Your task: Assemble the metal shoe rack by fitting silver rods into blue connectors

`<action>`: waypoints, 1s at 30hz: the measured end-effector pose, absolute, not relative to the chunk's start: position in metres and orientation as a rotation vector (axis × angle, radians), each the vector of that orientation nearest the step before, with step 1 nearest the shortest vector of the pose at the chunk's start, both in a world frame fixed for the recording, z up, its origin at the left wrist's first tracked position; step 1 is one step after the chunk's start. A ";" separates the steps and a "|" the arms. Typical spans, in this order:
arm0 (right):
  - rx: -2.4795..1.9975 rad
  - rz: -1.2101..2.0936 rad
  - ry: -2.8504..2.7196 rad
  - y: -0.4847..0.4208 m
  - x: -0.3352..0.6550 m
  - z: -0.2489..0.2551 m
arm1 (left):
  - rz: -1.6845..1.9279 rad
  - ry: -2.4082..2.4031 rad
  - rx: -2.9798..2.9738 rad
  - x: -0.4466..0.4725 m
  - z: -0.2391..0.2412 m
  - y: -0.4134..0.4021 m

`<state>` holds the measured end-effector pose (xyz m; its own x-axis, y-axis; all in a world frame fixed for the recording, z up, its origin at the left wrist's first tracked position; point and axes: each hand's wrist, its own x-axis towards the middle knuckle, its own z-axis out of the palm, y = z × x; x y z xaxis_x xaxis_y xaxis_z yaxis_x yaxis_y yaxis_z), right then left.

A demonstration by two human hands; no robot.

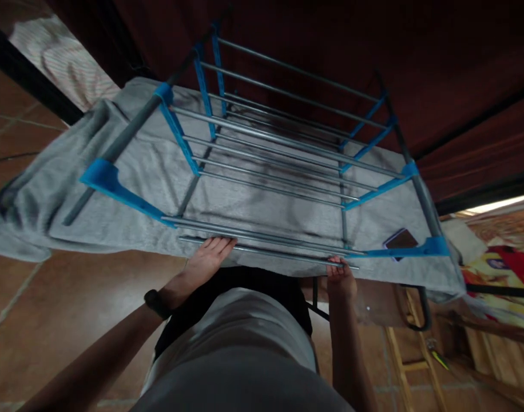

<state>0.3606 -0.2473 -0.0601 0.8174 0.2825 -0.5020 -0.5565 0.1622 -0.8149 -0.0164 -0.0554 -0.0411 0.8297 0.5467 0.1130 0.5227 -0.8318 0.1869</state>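
Observation:
A rack of grey metal tubes and blue plastic brackets (105,176) lies across the cloth-covered surface. In front of its nearest tubes is a separate thin metal rod (283,254), roughly parallel to them. The fingers of my left hand (208,257) lie over the rod's left part, and the thumb is hidden. My right hand (341,277) has its fingers curled around the rod close to its right end. Other tubes (253,233) run between the front blue brackets, just beyond both hands.
Grey cloth (150,240) drapes over the table, bunched at left. A dark phone-like object (400,239) sits by the right front bracket. Dark red fabric (305,34) hangs behind the rack. At lower right are a wooden ladder-like frame (412,366) and a red and yellow package (502,269).

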 end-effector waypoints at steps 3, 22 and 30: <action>-1.264 0.596 0.271 -0.246 0.362 -0.058 | 0.309 0.857 2.762 -0.022 -0.042 -0.053; -1.145 0.549 0.263 -0.238 0.352 -0.043 | 0.437 0.714 2.973 -0.062 -0.057 -0.020; -1.102 0.542 0.263 -0.238 0.350 -0.036 | 0.500 0.698 2.992 -0.057 -0.054 -0.018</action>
<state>0.3503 -0.2384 -0.0363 0.8410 0.2840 -0.4606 -0.5375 0.3401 -0.7717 -0.0571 -0.0178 -0.0538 0.8480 0.4354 0.3021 0.4261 -0.8991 0.0997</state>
